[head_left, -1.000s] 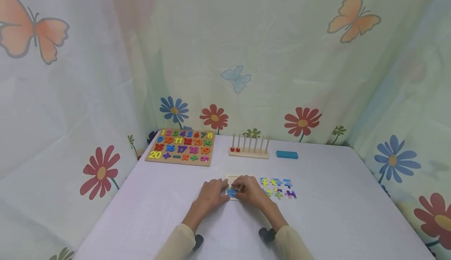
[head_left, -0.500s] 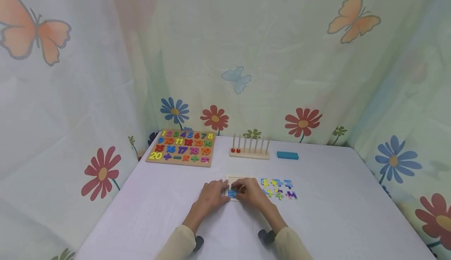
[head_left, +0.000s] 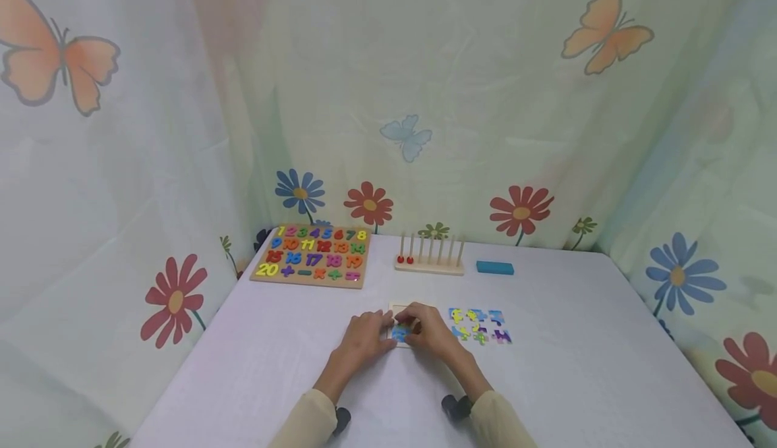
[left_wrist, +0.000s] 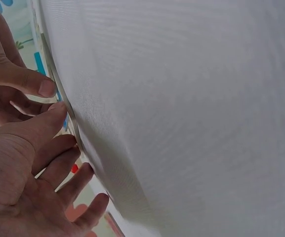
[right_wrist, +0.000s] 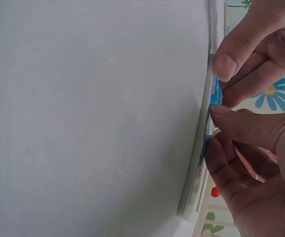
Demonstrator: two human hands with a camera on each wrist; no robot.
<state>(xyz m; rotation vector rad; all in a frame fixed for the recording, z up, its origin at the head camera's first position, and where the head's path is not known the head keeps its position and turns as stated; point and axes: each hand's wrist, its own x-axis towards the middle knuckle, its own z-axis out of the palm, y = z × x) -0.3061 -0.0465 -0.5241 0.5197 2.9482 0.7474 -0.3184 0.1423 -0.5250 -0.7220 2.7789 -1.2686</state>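
A small wooden puzzle tray lies flat on the table, with blue puzzle pieces at its near left. My left hand grips the tray's left side, thumb at the near edge and fingers along the side. Over the tray, my right hand has thumb and index finger curled around a puzzle piece; the fingers hide most of it. In the right wrist view, a bit of blue shows by the right hand and below the left thumb. Loose puzzle pieces lie in two rows to the right.
A number board stands at the back left. Behind the tray is a wooden peg abacus with two red beads, and to its right a teal block. A flowered curtain encloses the white table.
My right index finger has shifted slightly up and left over the tray, and more of the blue pieces shows below it. My left hand stays in place.
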